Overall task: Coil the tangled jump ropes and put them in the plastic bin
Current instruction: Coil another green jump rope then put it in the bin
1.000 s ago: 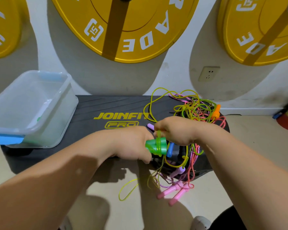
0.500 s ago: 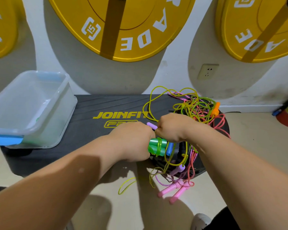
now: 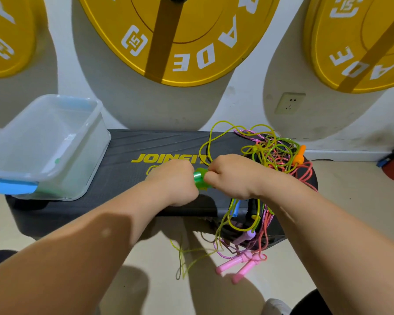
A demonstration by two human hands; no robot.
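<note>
Little is done, by my reading: the left hand (image 3: 175, 180) and right hand (image 3: 232, 176) clench the green handles (image 3: 200, 178) over the bench (image 3: 127, 151), the tangled jump ropes (image 3: 273, 153) sprawl at its right end, and the plastic bin (image 3: 96, 123) on the left shows no coil.

A black JOINFIT step platform (image 3: 146, 144) sits on the beige floor (image 3: 350, 212) against the wall. A clear plastic bin (image 3: 89, 160) with blue latches stands on its left end. The tangled jump ropes (image 3: 271, 151), yellow-green, pink and coral, lie heaped on its right end, with an orange handle (image 3: 299, 154) at the far side. Strands spill over the front edge, and two pink handles (image 3: 239, 264) lie on the floor below.
</note>
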